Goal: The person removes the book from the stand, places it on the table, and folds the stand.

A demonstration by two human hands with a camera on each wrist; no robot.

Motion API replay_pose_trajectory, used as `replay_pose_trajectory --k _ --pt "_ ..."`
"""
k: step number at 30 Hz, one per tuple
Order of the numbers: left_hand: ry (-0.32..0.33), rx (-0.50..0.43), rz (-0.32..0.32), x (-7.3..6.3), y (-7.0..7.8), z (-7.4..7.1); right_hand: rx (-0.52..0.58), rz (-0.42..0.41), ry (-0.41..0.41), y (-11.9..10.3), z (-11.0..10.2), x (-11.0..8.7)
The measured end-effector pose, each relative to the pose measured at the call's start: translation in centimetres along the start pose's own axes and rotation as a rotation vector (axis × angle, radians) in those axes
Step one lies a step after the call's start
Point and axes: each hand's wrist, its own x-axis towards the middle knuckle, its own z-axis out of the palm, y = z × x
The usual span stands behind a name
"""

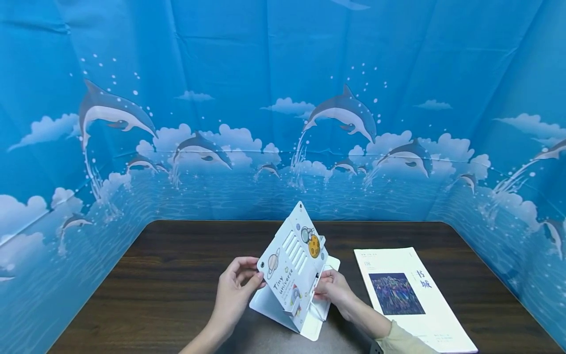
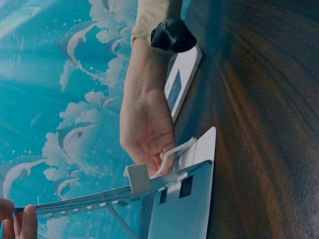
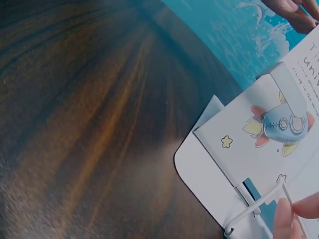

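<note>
A white book stand (image 1: 287, 278), printed with planets, an astronaut and the words "Tiny universe", is propped up on its base plate (image 1: 265, 303) on the table. My left hand (image 1: 234, 292) pinches the tilted panel's left corner between thumb and fingers. At the panel's lower edge, my right hand (image 1: 338, 292) pinches a bent white wire bracket (image 3: 254, 207) with thumb and fingertips. The right wrist view shows a rocket print and a white page clip (image 3: 289, 87) beside it. From the left wrist view, the panel appears edge-on, rising from the base.
To the right of the stand lies a white-covered book (image 1: 398, 263) with a dark picture on its front. Dark wood-grain tabletop (image 1: 177, 275) surrounds both. A blue curtain (image 1: 247, 73) printed with dolphins encloses the table's back and sides.
</note>
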Motion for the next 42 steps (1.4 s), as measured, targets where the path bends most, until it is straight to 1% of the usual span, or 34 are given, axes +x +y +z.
replay_pose_trajectory --k 5,10,14,20,27,34,42 --pt "-0.009 -0.016 0.003 -0.5 0.0 0.4 -0.018 0.027 -0.010 -0.2 -0.2 0.4" --pt "-0.013 -0.029 -0.004 -0.8 0.0 0.7 -0.031 0.034 -0.028 -0.4 -0.4 0.6" --pt "-0.019 -0.037 -0.015 -1.0 0.0 1.0 -0.047 0.042 -0.020 -0.4 -0.5 1.0" --pt "-0.033 -0.040 -0.015 -1.3 0.0 1.4 -0.061 0.054 -0.010 -0.5 -0.8 1.5" --pt "-0.051 -0.057 -0.013 -1.5 -0.1 2.1 -0.084 0.069 -0.035 -0.6 -1.4 1.9" --pt "-0.071 -0.056 -0.014 -1.7 -0.1 2.9 -0.116 0.066 -0.068 -0.8 -2.0 2.3" --pt "-0.076 -0.049 -0.014 -1.8 -0.1 3.2 -0.144 0.089 -0.091 -1.1 -2.3 2.8"
